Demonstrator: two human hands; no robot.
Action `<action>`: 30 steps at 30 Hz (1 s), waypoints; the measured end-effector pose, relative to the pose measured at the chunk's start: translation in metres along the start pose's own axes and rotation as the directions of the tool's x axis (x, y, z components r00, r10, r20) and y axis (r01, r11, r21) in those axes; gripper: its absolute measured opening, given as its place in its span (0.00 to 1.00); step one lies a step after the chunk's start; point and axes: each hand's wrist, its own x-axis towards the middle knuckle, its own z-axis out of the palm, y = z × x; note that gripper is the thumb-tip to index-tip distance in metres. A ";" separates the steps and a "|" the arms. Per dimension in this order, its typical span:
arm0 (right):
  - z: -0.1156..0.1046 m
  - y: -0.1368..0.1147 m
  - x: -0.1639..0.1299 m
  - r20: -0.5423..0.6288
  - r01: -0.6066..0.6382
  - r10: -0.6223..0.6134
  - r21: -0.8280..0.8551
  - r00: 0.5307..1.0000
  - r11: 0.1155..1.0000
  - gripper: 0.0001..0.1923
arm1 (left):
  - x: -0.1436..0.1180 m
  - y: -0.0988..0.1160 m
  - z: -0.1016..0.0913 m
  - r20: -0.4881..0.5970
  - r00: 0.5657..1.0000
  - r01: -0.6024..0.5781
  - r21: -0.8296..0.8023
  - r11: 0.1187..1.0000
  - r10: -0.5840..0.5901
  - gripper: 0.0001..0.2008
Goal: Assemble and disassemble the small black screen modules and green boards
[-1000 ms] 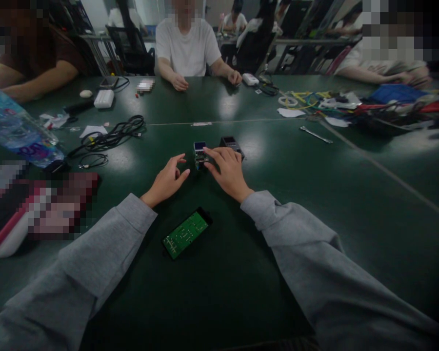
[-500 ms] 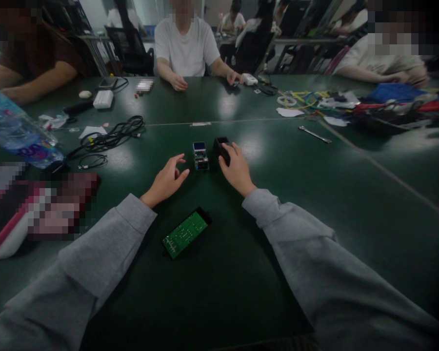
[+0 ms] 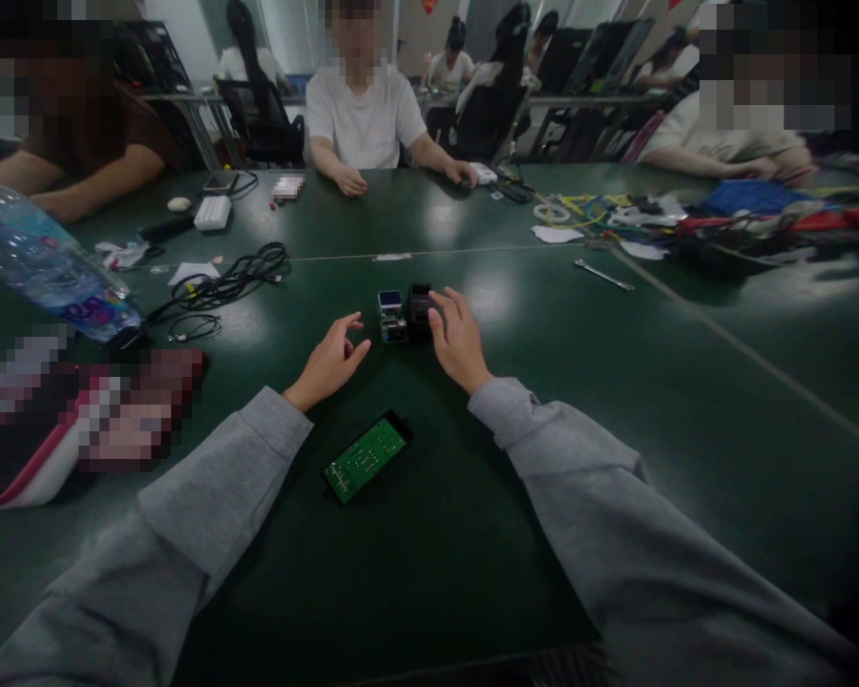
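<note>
A small circuit module with a little screen (image 3: 392, 317) stands on the green table, and right beside it is a black plastic housing (image 3: 420, 307). My left hand (image 3: 329, 363) hovers left of the module, fingers apart and holding nothing. Against the right side of the housing is my right hand (image 3: 459, 334), its fingers spread; whether the fingertips still touch the housing I cannot tell. Nearer to me a green circuit board in a black frame (image 3: 367, 460) lies at a slant between my forearms.
Black cables (image 3: 236, 277), a plastic bottle (image 3: 57, 262) and a pouch (image 3: 50, 434) lie at the left. At the right are a wrench (image 3: 604, 275) and a heap of wires and tools (image 3: 737, 219). A person in a white shirt (image 3: 364, 114) sits opposite.
The black housing has moved left, close against the module. My right hand's fingers have opened from around it. My left hand stays nearly in place; the camera view has tilted slightly up.
</note>
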 end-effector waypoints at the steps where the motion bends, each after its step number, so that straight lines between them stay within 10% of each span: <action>1: -0.002 -0.004 -0.002 -0.040 0.008 -0.007 0.024 0.999 1.000 0.28 | 0.000 0.000 0.000 -0.001 1.000 -0.002 0.001 1.000 0.002 0.28; 7: -0.024 -0.054 -0.036 0.140 0.121 -0.177 0.340 0.974 0.933 0.27 | 0.000 0.000 0.002 -0.030 0.999 -0.020 -0.023 1.000 0.019 0.28; 12: -0.040 -0.081 -0.063 0.506 -0.060 -0.357 0.636 0.785 0.769 0.38 | 0.000 -0.001 0.003 -0.038 0.999 -0.022 -0.052 0.998 0.020 0.27; 19: -0.053 -0.079 -0.068 0.623 -0.087 -0.435 0.630 0.650 0.772 0.33 | 0.000 0.002 0.002 -0.051 0.999 -0.010 -0.047 0.999 0.008 0.25; 23: -0.060 -0.072 -0.069 0.653 -0.164 -0.315 0.564 0.688 0.809 0.29 | 0.000 0.000 0.002 -0.052 0.999 -0.017 -0.040 0.999 0.015 0.26; 30: -0.073 -0.014 -0.070 0.456 -0.155 -0.011 0.326 0.890 0.933 0.27 | 0.001 -0.002 0.001 -0.023 0.999 -0.024 -0.027 0.999 0.023 0.27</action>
